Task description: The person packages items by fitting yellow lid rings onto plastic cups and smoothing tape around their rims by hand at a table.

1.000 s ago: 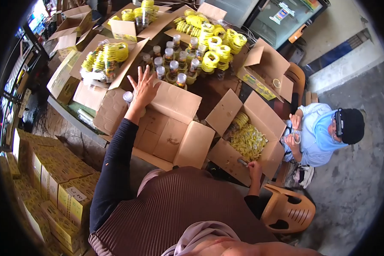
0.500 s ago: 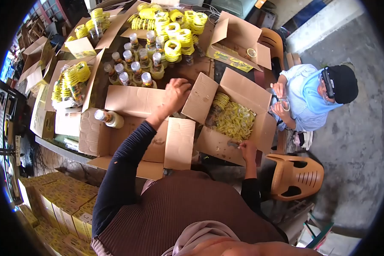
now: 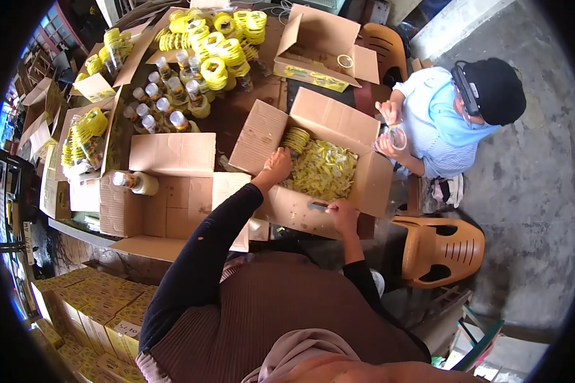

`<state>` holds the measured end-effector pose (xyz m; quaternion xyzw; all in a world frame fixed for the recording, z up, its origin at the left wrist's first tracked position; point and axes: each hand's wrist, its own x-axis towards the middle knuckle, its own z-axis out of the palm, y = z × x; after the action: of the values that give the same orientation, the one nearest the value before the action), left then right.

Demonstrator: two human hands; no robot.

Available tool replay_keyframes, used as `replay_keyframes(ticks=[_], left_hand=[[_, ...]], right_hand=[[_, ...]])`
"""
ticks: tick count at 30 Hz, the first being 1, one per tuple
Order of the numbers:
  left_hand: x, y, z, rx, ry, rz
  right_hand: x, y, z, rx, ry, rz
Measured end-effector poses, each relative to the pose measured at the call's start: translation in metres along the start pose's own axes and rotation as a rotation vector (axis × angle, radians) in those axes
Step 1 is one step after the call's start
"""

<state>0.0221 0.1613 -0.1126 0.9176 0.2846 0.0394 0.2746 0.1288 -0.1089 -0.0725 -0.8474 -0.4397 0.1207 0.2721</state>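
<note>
My left hand (image 3: 276,166) is at the left inner side of an open cardboard box (image 3: 306,210), fingers curled. It is beside a stack of yellow rings (image 3: 296,139); whatever it grips is hidden. Loose yellow strips and clear scraps (image 3: 326,167) fill much of the box floor. At the box's near edge, my right hand (image 3: 344,216) is closed around a small grey, flat, blade-like tool (image 3: 317,205) that points left.
Another open box (image 3: 188,203) at left holds one bottle (image 3: 136,182) lying down. Several capped bottles (image 3: 166,105) and piled yellow rings (image 3: 214,73) stand behind. A co-worker (image 3: 450,127) holds a clear round item at right, near an orange chair (image 3: 437,250).
My left hand has moved from above the gap between the boxes down to the box with yellow strips. The right hand stays at its near edge, and the grey tool shows more clearly. The view has shifted.
</note>
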Motion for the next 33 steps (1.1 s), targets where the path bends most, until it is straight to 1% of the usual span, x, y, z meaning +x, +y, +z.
replay_keyframes(ticks=[1, 2, 3, 4, 5, 7, 9, 10, 11, 13, 14, 16, 17, 18, 20, 21, 23, 24, 26, 27, 28, 30, 31, 32, 33], left_hand=[[0.004, 0.008, 0.018, 0.041, -0.020, -0.081], [0.009, 0.006, 0.028, 0.080, -0.024, -0.164], [0.012, 0.005, 0.032, 0.124, -0.098, -0.178], [0.011, 0.011, 0.030, 0.125, -0.109, -0.179], [0.009, 0.017, 0.028, 0.131, -0.097, -0.222], [0.011, 0.019, 0.029, 0.111, -0.066, -0.295], [0.007, 0.021, 0.027, 0.084, -0.057, -0.320], [0.004, 0.023, 0.022, 0.057, -0.044, -0.333], [0.001, 0.021, 0.025, 0.041, 0.006, -0.329], [-0.001, 0.013, 0.026, 0.032, -0.017, -0.343], [-0.003, 0.010, 0.026, 0.017, -0.039, -0.343], [-0.008, 0.001, 0.034, 0.006, -0.003, -0.325], [-0.009, -0.003, 0.039, -0.008, 0.031, -0.296], [-0.010, -0.003, 0.038, -0.005, 0.033, -0.301], [-0.013, -0.003, 0.038, -0.046, 0.025, -0.320], [-0.014, -0.002, 0.037, -0.045, 0.023, -0.321], [-0.011, 0.003, 0.038, 0.014, 0.029, -0.336], [-0.009, 0.006, 0.036, 0.010, 0.029, -0.331], [-0.003, 0.010, 0.033, 0.000, -0.028, -0.401], [0.002, 0.012, 0.035, 0.010, 0.003, -0.428], [0.005, 0.014, 0.036, 0.010, 0.004, -0.419], [0.010, 0.017, 0.038, 0.034, 0.047, -0.465], [0.011, 0.018, 0.037, 0.022, 0.045, -0.468], [0.013, 0.019, 0.037, 0.023, 0.046, -0.459], [0.015, 0.018, 0.041, 0.024, 0.050, -0.465]], right_hand=[[-0.007, 0.004, -0.005, 0.017, 0.017, -0.087], [-0.007, 0.001, -0.008, 0.022, 0.012, -0.073], [-0.007, -0.001, -0.010, 0.025, -0.001, -0.080], [-0.007, -0.002, -0.011, 0.028, -0.014, -0.090], [-0.008, -0.004, -0.010, 0.065, 0.009, -0.114], [-0.011, -0.008, -0.011, 0.083, -0.026, -0.149], [-0.013, -0.016, -0.006, 0.140, -0.074, -0.238], [-0.014, -0.020, -0.003, 0.150, -0.084, -0.243], [-0.017, -0.025, -0.001, 0.149, -0.161, -0.329], [-0.018, -0.028, 0.010, 0.174, -0.290, -0.487], [-0.016, -0.028, 0.013, 0.180, -0.296, -0.493], [-0.007, -0.026, 0.018, 0.074, -0.134, -0.544], [0.003, -0.021, 0.016, 0.035, -0.083, -0.512], [0.014, -0.017, 0.010, 0.040, -0.085, -0.516], [0.028, -0.012, -0.008, 0.105, 0.139, -0.250], [0.027, -0.006, -0.015, 0.107, 0.138, -0.248], [0.023, 0.005, -0.030, 0.134, 0.012, -0.312], [0.017, 0.014, -0.031, 0.129, 0.015, -0.310], [-0.002, 0.032, -0.030, 0.268, -0.352, -0.584], [-0.014, 0.032, -0.035, 0.101, -0.359, -0.652], [-0.018, 0.037, -0.036, 0.096, -0.351, -0.650], [-0.017, 0.043, -0.040, 0.062, -0.118, -0.392], [-0.010, 0.047, -0.046, 0.013, -0.081, -0.274], [-0.004, 0.049, -0.052, 0.010, -0.073, -0.271], [0.002, 0.048, -0.060, 0.068, 0.027, -0.195]])
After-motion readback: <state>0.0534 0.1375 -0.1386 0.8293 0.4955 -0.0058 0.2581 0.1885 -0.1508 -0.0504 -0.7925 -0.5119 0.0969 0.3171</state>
